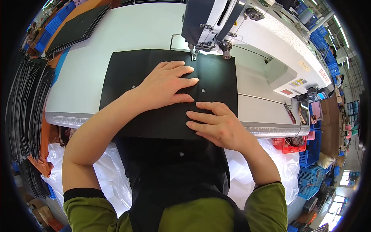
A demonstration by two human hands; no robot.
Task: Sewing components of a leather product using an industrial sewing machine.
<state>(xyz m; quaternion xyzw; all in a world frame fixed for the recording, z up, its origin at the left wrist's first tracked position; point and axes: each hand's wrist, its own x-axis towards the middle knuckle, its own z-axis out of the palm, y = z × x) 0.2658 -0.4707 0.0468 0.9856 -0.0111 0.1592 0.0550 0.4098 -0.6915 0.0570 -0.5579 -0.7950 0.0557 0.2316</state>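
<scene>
A large black sheet, smooth and leather-like, lies on the white sewing machine bed with its far edge under the presser foot. It has small round holes, and its near side extends past the bed's front edge. My left hand rests flat on the sheet left of the presser foot, fingers spread and pointing right. My right hand lies nearer to me on the sheet's right side, fingers stretched out to the left. Neither hand grips anything. Below the sheet, more black material with a pale round spot covers my front.
The machine head stands over the far edge. Stacked black sheets hang at the left; more black panels lie at the far left. Snips and a phone lie on the right, above a red basket.
</scene>
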